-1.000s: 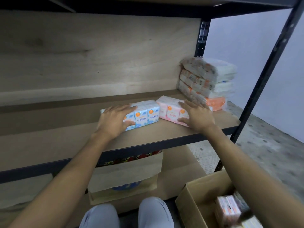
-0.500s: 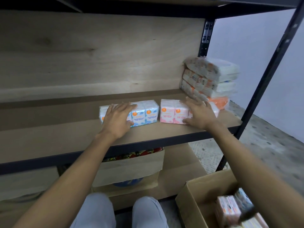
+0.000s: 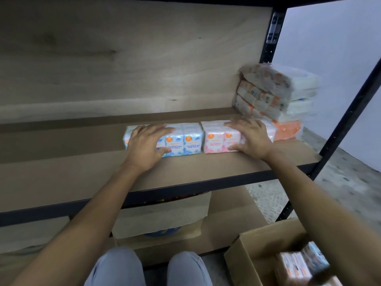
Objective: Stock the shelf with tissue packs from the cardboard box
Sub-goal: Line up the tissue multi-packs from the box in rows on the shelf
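Both packs have slid back: left hand (image 3: pixel 145 149) flat on blue pack (image 3: pixel 181 142), right hand (image 3: pixel 252 139) on pink pack (image 3: pixel 216 139) (fingers spread, pressing); cardboard box (image 3: pixel 247 256) lies below-right, nearer the right.

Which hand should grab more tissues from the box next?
Probably the right hand: the cardboard box sits low on that side, under the right arm. The left hand is farther away.

Dim, soft light; brightest on the pale grey wall (image 3: pixel 329 48) at right; edges bow, lower-right brown cardboard box (image 3: pixel 257 250) blurred
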`<move>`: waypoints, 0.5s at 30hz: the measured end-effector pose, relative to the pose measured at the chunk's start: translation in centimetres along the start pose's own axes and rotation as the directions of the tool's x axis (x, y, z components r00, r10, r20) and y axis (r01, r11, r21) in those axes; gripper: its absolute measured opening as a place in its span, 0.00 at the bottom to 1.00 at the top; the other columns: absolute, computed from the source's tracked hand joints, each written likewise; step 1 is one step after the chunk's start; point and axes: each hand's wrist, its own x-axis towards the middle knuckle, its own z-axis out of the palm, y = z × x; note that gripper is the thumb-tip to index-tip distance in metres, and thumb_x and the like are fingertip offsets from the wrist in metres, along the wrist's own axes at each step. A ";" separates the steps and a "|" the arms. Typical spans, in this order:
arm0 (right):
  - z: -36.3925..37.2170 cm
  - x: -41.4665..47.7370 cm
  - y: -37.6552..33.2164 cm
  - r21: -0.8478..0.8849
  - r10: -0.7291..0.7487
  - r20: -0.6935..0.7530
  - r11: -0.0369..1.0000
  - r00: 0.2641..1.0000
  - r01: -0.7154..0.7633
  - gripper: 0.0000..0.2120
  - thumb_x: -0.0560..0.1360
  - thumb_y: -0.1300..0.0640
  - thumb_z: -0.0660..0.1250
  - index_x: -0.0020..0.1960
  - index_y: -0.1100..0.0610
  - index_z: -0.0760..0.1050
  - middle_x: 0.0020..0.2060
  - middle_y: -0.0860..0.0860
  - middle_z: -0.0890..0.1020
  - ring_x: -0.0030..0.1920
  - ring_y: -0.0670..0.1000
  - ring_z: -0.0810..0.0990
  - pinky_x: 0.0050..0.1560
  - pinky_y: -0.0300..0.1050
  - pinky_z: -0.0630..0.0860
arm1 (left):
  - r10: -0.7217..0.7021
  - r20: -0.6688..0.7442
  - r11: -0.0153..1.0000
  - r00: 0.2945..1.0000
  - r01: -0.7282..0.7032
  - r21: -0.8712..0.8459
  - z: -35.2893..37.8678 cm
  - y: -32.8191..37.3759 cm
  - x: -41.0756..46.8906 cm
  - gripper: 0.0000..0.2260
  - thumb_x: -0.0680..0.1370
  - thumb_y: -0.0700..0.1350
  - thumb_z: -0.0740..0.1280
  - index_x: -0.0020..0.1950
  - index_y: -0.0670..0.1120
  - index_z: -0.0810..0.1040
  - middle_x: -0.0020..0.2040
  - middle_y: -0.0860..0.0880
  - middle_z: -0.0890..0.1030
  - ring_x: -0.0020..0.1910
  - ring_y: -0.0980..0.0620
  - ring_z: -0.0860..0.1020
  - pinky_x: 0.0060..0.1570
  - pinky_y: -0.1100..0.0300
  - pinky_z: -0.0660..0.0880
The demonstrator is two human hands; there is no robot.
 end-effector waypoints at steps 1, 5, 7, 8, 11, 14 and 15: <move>0.2 0.5 0.2 0.010 -0.013 -0.001 1.000 1.000 0.013 0.37 0.66 0.41 0.74 0.72 0.45 0.66 0.70 0.50 0.71 0.71 0.56 0.64 0.68 0.55 0.55 | 0.002 0.004 1.000 1.000 -0.002 -0.002 0.1 -0.2 0.3 0.26 0.69 0.53 0.75 0.66 0.56 0.75 0.68 0.52 0.76 0.65 0.47 0.74 0.68 0.48 0.62; 1.2 2.2 0.8 0.041 -0.040 -0.036 0.998 0.999 0.042 0.36 0.67 0.41 0.74 0.71 0.46 0.67 0.71 0.50 0.69 0.72 0.56 0.63 0.68 0.54 0.54 | -0.012 -0.015 0.999 1.000 0.013 0.033 0.9 -0.6 1.3 0.26 0.69 0.53 0.75 0.67 0.56 0.75 0.68 0.52 0.76 0.65 0.48 0.74 0.68 0.49 0.62; 1.7 3.0 1.2 0.051 -0.046 -0.038 0.998 0.998 0.048 0.36 0.67 0.43 0.74 0.72 0.47 0.66 0.72 0.51 0.68 0.73 0.56 0.62 0.70 0.55 0.53 | -0.012 -0.033 0.999 0.999 0.013 0.047 1.5 -0.8 1.9 0.26 0.69 0.52 0.75 0.67 0.56 0.75 0.67 0.52 0.76 0.65 0.47 0.74 0.68 0.49 0.62; 1.9 3.4 1.4 0.059 -0.049 -0.035 0.997 0.998 0.051 0.36 0.67 0.43 0.74 0.72 0.47 0.66 0.73 0.51 0.67 0.73 0.56 0.62 0.70 0.55 0.52 | -0.012 -0.038 0.999 0.999 0.014 0.049 1.7 -1.0 2.1 0.26 0.69 0.52 0.75 0.67 0.56 0.75 0.67 0.52 0.76 0.66 0.47 0.74 0.68 0.49 0.62; 2.5 4.9 2.0 0.076 -0.043 -0.023 0.996 0.999 0.044 0.36 0.67 0.44 0.75 0.72 0.46 0.66 0.74 0.50 0.66 0.74 0.56 0.60 0.71 0.53 0.51 | -0.024 -0.048 0.998 0.999 0.026 0.048 2.5 -1.8 3.0 0.26 0.70 0.53 0.75 0.67 0.56 0.75 0.68 0.53 0.75 0.66 0.47 0.73 0.69 0.50 0.60; 3.3 6.5 2.6 0.111 -0.039 -0.022 0.993 0.999 0.041 0.36 0.67 0.44 0.75 0.72 0.45 0.66 0.74 0.49 0.66 0.74 0.55 0.60 0.71 0.52 0.50 | -0.044 -0.061 0.998 0.997 0.046 0.037 3.4 -2.5 3.9 0.25 0.70 0.52 0.74 0.67 0.56 0.75 0.69 0.53 0.75 0.67 0.48 0.72 0.71 0.50 0.59; 3.6 7.1 2.8 0.120 -0.038 -0.017 0.992 0.999 0.040 0.36 0.67 0.44 0.75 0.72 0.45 0.66 0.74 0.49 0.66 0.74 0.55 0.60 0.72 0.52 0.49 | -0.049 -0.064 0.998 0.997 0.051 0.034 3.7 -2.6 4.2 0.25 0.70 0.53 0.74 0.67 0.56 0.75 0.69 0.53 0.75 0.67 0.48 0.72 0.71 0.50 0.59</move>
